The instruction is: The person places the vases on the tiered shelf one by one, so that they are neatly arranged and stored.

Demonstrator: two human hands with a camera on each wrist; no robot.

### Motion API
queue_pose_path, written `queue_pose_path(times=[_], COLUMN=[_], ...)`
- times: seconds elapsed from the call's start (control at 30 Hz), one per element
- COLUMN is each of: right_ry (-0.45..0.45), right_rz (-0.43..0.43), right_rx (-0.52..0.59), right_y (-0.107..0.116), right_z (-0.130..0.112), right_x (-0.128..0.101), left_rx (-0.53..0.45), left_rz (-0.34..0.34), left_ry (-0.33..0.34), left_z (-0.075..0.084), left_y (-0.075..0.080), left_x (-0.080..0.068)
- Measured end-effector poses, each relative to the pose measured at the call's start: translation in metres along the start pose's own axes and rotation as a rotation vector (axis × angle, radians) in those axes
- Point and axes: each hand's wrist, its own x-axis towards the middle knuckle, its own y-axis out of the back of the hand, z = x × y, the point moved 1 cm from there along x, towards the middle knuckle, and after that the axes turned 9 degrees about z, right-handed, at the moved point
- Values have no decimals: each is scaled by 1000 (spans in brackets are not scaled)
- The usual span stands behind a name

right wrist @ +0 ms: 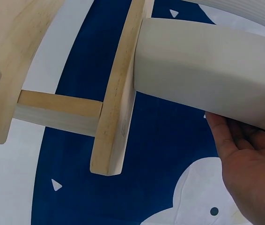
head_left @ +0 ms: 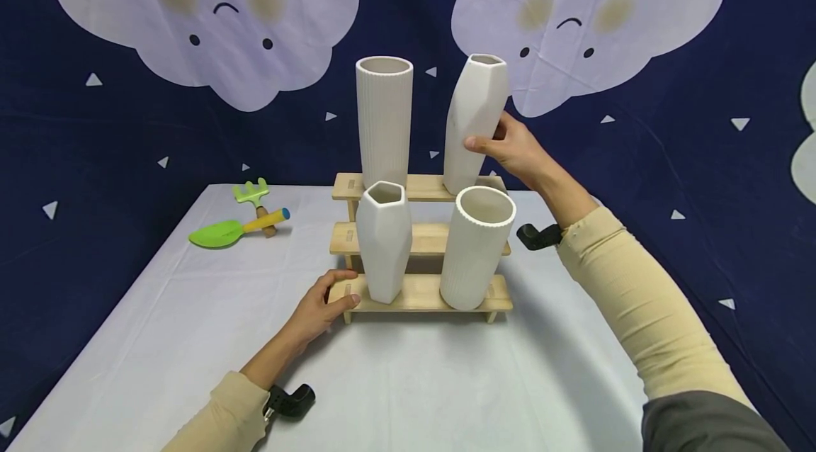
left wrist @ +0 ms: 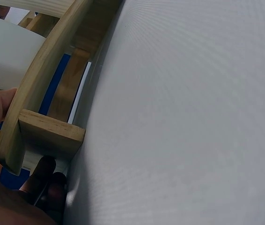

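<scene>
The right hand (head_left: 519, 151) grips a white faceted vase (head_left: 474, 122), tilted, its base on the top step of a wooden tiered stand (head_left: 421, 292). The left hand (head_left: 321, 307) holds the stand's bottom step at its left end, fingers curled over the edge, on the white-covered bench (head_left: 408, 381). A ribbed vase (head_left: 384, 119) stands upright just beside the tilted one.
</scene>
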Motion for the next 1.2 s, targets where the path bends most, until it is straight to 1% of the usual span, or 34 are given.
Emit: queue_pose_path(times=[0.23,0.43,0.57,0.7,0.9,1.03,1.2], right_ry=[-7,-25,-44,-40,-32,-23,12], right_rz=[6,16,34,55,72,105,131], right_rx=[-4,16,-19,-35,7,22,86], right_y=[3,6,10,15,22,28,32], right_z=[3,6,9,13,20,23,28], right_x=[-1,-7,-12,-18,-31,-42,-55], left_rx=[2,4,4,5,7,17,21], left_rz=[-5,1,2,2,3,1,2], left_ry=[-3,-9,-8,-9,-16,-27,-31], left_z=[1,0,0,0,1,2,3], left_y=[-1,-1,-2,-1,0,2,3], left_x=[0,2,2,2,0,-1,-2])
